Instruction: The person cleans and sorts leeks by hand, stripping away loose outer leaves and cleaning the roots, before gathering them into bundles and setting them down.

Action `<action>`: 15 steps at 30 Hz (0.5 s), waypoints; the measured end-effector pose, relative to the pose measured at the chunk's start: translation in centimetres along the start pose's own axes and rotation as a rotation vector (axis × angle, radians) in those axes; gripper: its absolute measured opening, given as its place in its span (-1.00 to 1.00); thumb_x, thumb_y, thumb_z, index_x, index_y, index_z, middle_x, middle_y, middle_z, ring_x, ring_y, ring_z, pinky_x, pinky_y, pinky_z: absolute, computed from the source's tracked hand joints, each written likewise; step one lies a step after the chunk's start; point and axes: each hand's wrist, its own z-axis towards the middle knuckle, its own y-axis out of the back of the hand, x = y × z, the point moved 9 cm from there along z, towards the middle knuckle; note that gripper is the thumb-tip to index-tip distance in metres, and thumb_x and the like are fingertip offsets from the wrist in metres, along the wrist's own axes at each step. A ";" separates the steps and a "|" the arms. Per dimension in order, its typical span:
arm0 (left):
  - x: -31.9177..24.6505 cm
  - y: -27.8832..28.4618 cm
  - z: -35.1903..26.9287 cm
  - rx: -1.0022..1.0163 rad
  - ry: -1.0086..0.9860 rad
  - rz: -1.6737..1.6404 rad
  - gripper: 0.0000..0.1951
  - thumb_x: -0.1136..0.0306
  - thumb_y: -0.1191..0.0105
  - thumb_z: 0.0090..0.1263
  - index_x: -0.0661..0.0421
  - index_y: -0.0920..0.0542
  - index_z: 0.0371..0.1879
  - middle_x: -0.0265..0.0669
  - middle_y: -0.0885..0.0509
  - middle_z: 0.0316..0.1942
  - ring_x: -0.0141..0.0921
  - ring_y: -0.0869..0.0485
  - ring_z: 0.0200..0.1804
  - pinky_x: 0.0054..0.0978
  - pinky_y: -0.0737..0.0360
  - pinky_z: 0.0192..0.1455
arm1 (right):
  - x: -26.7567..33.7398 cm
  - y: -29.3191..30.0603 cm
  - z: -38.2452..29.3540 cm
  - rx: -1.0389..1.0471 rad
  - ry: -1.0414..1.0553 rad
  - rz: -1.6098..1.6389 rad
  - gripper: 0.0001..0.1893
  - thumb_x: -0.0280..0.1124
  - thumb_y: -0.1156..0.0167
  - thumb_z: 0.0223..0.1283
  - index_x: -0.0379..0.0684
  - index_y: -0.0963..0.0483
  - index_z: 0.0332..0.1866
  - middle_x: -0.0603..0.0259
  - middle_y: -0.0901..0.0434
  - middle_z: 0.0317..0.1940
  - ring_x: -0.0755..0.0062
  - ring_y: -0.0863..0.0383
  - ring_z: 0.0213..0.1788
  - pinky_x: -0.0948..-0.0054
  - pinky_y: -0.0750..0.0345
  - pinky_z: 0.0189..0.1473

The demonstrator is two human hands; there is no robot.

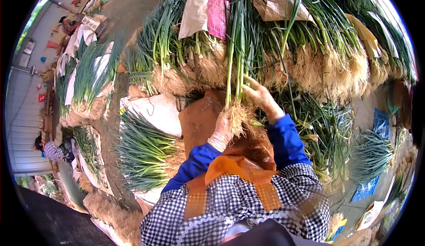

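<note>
My left hand (pixel 223 128) is closed around the lower ends of a few green onion stalks (pixel 229 70), close to their pale, stringy roots (pixel 239 117). The stalks stand upright before me, their leaves reaching up over the heap beyond. To their right is my right hand (pixel 262 99), its fingers spread and the fingertips against the stems. Nothing is visibly gripped in it. Loose roots lie on the brown-orange plastic apron (pixel 199 119) across my lap.
Rooted green onion bundles (pixel 202 66) line the far side, partly covered by woven sacks (pixel 196 10). Trimmed green onions (pixel 146 149) lie on my left. Stripped leaves (pixel 325 129) are heaped on my right, near another bundle (pixel 372 156). A person (pixel 54 149) sits far left.
</note>
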 end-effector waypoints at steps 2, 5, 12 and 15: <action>-0.7 0.8 0.7 -0.009 -0.095 0.025 -0.80 0.47 0.04 0.33 0.21 -0.49 -0.10 -0.25 -0.62 -0.36 -0.38 -0.64 -0.37 -0.48 -0.64 -0.30 | -1.3 -1.9 1.4 0.156 -0.113 -0.113 -0.35 -0.12 -0.16 0.21 -0.27 -0.17 0.31 -0.12 -0.28 0.24 0.22 -0.35 0.25 0.35 -0.34 0.25; -2.0 2.0 1.0 -0.088 -0.168 -0.008 -0.80 0.48 0.03 0.32 0.22 -0.49 -0.10 -0.24 -0.63 -0.36 -0.38 -0.63 -0.37 -0.48 -0.64 -0.30 | -1.9 -3.6 -0.2 0.188 -0.089 -0.345 -0.41 -0.10 -0.13 0.23 -0.22 -0.25 0.28 -0.09 -0.50 0.03 0.28 -0.55 0.01 0.39 -0.51 0.06; -3.1 2.9 1.5 -0.110 -0.118 -0.036 -0.79 0.43 -0.01 0.32 0.19 -0.53 -0.11 -0.28 -0.64 -0.36 -0.34 -0.64 -0.33 -0.38 -0.65 -0.22 | -6.8 -1.0 -16.3 0.738 0.010 -0.925 -0.66 -0.13 0.08 0.31 -0.01 -0.50 0.04 0.07 -0.63 -0.32 0.19 -0.65 -0.34 0.24 -0.58 -0.35; -2.4 2.2 0.8 -0.101 -0.070 0.115 -0.79 0.47 -0.06 0.28 0.18 -0.55 -0.12 -0.32 -0.64 -0.35 -0.39 -0.64 -0.30 -0.47 -0.64 -0.21 | -12.0 4.7 -17.2 0.765 -0.387 -1.354 -0.62 -0.07 0.05 0.27 0.01 -0.49 0.08 0.21 -0.66 -0.26 0.22 -0.67 -0.27 0.18 -0.58 -0.30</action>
